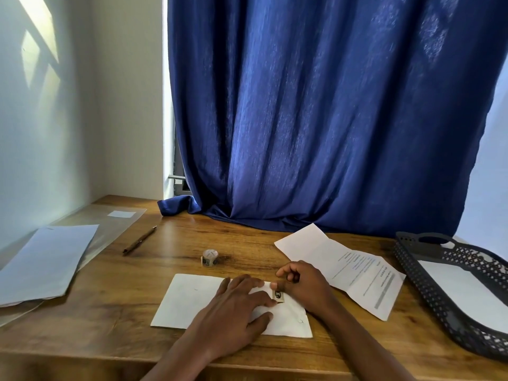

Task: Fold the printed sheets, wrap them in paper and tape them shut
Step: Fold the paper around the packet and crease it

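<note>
White wrapped packet [189, 301] lies on the surface [115, 320] before me; my left hand [236, 301] presses it flat, fingers straight, while my right hand [299, 281] pinches the tape strip [278, 296] onto its flap. Next I'd rub it down.

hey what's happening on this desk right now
A person is taping a white paper packet shut on the wooden desk. The left hand presses flat on the packet, and the right hand works a patterned tape strip onto its flap. The tape roll stands just behind. A printed sheet, creased but open, lies to the right beside a dark basket.
</note>
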A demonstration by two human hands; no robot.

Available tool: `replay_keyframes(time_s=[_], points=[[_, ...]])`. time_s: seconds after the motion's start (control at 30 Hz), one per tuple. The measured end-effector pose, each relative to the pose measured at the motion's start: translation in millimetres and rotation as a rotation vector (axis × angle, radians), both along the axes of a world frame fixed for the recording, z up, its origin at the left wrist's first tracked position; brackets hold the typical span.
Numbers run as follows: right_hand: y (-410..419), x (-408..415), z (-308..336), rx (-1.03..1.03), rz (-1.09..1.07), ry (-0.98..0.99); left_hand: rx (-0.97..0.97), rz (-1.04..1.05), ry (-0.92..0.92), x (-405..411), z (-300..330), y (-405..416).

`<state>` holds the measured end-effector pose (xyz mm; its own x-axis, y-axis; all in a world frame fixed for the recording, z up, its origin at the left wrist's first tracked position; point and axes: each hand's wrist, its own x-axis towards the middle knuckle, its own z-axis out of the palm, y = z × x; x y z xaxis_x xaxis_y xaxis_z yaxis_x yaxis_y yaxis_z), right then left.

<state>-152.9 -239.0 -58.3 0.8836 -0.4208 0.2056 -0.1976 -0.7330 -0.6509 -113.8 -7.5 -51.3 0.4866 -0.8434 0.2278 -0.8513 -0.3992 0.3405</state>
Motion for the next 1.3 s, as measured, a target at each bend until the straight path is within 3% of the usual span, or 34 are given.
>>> replay_keyframes(time_s=[0.23, 0.47, 0.77, 1.1, 1.3], points=[[-2, -11, 3, 0.012, 0.085, 0.009, -0.043, 0.014, -0.023, -2, -1, 0], [-1, -27, -1, -0.153, 0.155, 0.082, -0.095, 0.093, -0.001, -3, -2, -1], [-4, -28, 31, 0.046, 0.195, 0.167, -0.112, 0.125, -0.002, -8, 4, 1], [37, 20, 52, -0.172, 0.354, 0.215, -0.225, 0.109, -0.092, -7, 1, 2], [49, 37, 63, -0.267, 0.425, 0.38, -0.271, 0.08, -0.166, -6, 0, 2]])
